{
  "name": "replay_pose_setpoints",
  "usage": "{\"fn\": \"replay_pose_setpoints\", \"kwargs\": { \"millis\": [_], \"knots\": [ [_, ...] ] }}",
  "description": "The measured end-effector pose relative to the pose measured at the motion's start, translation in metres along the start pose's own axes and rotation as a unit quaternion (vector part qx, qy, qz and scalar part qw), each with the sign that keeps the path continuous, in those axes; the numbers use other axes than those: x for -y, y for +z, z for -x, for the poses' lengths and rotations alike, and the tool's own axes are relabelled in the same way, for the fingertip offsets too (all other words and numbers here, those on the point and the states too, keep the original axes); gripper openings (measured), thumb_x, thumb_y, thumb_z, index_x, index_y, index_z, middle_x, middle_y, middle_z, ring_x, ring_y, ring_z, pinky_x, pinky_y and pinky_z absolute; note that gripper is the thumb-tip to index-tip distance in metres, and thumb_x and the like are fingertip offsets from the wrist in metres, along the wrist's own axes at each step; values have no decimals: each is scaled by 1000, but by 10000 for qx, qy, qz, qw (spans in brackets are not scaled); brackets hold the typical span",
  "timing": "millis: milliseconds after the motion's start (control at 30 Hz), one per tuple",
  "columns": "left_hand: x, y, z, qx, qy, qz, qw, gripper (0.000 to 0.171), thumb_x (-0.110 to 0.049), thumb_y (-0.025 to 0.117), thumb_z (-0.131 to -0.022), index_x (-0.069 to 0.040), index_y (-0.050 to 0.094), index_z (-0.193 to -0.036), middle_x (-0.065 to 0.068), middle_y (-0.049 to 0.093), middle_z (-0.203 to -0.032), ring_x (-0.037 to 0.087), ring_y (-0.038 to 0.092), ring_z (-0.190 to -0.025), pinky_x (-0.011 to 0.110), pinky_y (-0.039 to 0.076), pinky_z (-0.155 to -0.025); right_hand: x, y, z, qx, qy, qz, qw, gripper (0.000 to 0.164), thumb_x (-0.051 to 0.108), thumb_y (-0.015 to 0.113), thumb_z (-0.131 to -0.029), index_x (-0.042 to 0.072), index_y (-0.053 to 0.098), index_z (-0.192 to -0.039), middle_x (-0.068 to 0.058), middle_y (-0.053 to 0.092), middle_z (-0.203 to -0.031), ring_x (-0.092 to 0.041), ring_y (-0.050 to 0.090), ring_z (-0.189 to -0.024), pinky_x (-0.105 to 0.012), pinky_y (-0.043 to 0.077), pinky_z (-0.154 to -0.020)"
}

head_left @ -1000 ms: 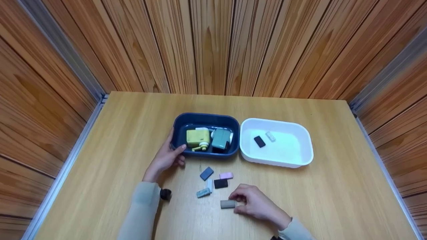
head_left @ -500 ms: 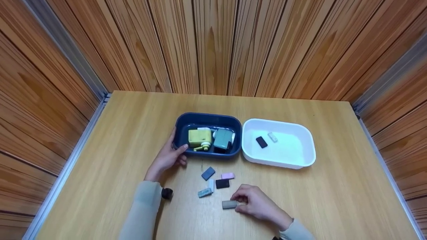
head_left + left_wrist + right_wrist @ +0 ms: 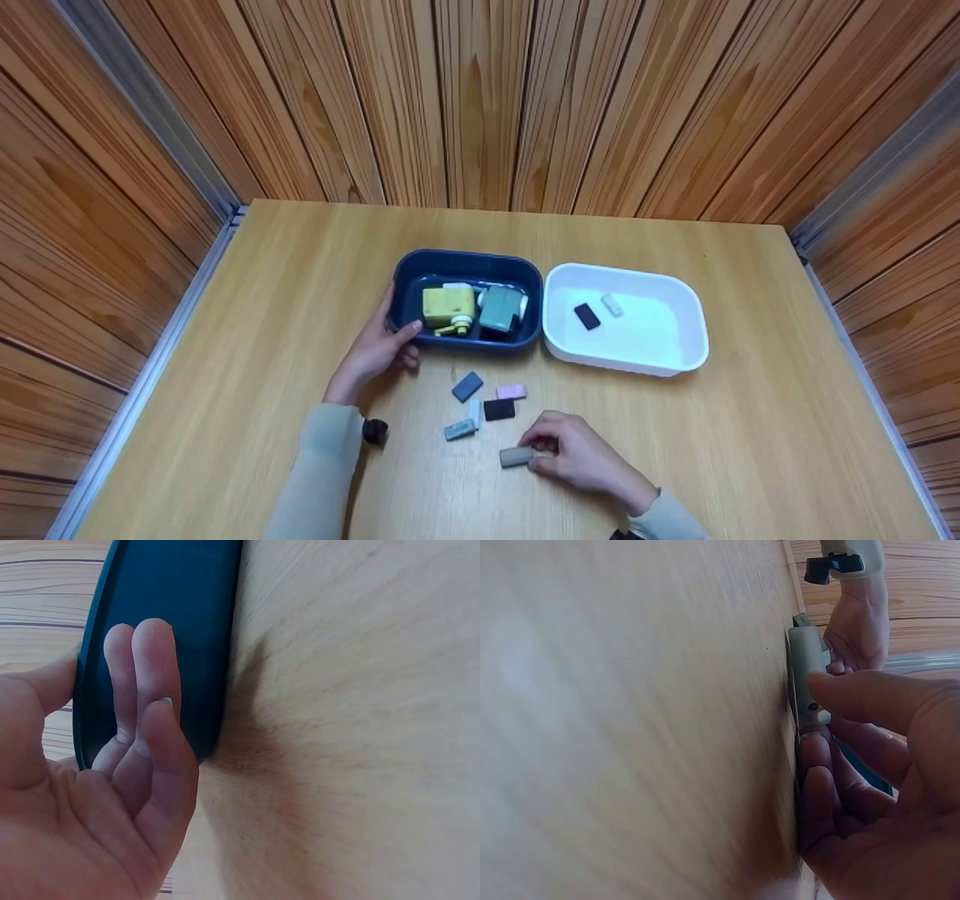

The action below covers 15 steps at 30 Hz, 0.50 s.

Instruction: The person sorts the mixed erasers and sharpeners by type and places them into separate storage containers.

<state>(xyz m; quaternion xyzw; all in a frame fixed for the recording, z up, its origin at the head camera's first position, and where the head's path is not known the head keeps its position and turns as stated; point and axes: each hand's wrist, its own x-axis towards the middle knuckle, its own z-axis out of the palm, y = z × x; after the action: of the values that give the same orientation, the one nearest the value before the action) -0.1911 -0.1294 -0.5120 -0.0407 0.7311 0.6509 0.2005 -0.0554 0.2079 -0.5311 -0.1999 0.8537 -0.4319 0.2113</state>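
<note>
My left hand [image 3: 373,349] grips the left front corner of a navy blue bin [image 3: 480,259], thumb at the rim and fingers along its outer wall. In the left wrist view some fingers are bent against the bin's side [image 3: 195,607]. Two crank pencil sharpeners, one yellow [image 3: 448,305] and one teal [image 3: 501,307], lie inside. Nearer the front, my right hand [image 3: 577,454] pinches the right end of a small grey eraser [image 3: 514,457] between thumb and fingers, low at the table. In the right wrist view the grey eraser [image 3: 804,664] shows beyond the thumb.
Loose erasers lie between the hands: blue [image 3: 467,386], pink [image 3: 511,391], black [image 3: 499,409], white [image 3: 474,414] and teal [image 3: 460,430]. A white bin [image 3: 697,330], right beside the navy one, holds a black eraser [image 3: 587,316] and a whitish one [image 3: 611,305]. Wooden panels surround the table.
The head view shifts slightly. My right hand keeps its pinch on the grey eraser, which now lies a little more slanted. My left hand stays at the navy bin.
</note>
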Motion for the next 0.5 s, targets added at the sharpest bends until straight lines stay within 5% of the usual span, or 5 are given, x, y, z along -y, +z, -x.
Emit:
{"fn": "replay_pose_setpoints", "kwargs": {
  "millis": [500],
  "knots": [
    [-1,0,2,12,93,-31,10000,87,-32,64,-99,-47,3,-158,21,66,-84,32,69,-72,41,59,-70,6,-13,2,-180,18,-393,9991,24,16,80,-84,18,75,-108,5,63,-96,-16,59,-84,-28,51,-72]
  ]
}}
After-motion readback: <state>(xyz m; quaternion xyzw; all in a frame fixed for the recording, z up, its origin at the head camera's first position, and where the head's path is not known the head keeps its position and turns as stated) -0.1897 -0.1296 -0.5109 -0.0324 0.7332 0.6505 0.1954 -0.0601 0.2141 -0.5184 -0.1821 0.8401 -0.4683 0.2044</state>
